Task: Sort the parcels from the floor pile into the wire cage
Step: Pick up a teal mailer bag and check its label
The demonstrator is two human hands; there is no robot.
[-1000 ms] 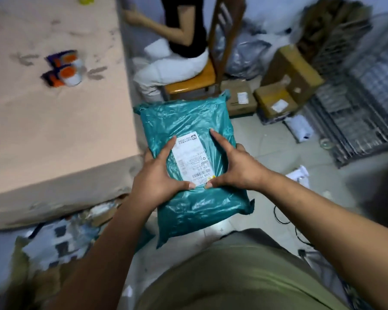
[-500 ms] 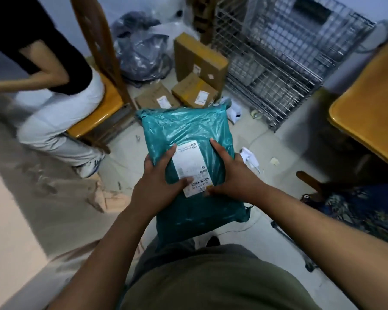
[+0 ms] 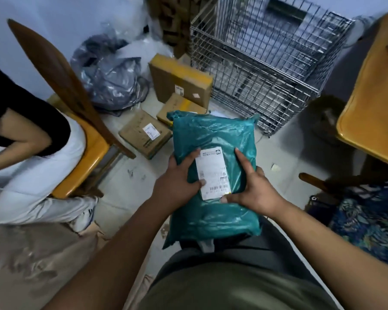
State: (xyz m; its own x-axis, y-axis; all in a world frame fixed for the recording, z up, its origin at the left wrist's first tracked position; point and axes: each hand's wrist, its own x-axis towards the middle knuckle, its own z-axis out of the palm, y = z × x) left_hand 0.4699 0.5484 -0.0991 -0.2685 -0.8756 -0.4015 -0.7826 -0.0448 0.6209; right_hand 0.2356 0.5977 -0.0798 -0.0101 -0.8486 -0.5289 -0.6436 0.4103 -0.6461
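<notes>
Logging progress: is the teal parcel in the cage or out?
Out. The left hand and right hand grip the parcel, short of the cage.

Both arms reach forward, bare to the elbow, hands clasping the teal parcel [image 3: 213, 135]: left hand [image 3: 177, 189] and right hand [image 3: 253, 189] spread thumbs and forefingers across its top.

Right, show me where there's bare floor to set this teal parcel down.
Bare floor lies right of the teal parcel, between the wire cage and yellow table, bar one scrap. Another strip runs beside the chair. Left of the cage, cardboard boxes and grey bags crowd it.
</notes>
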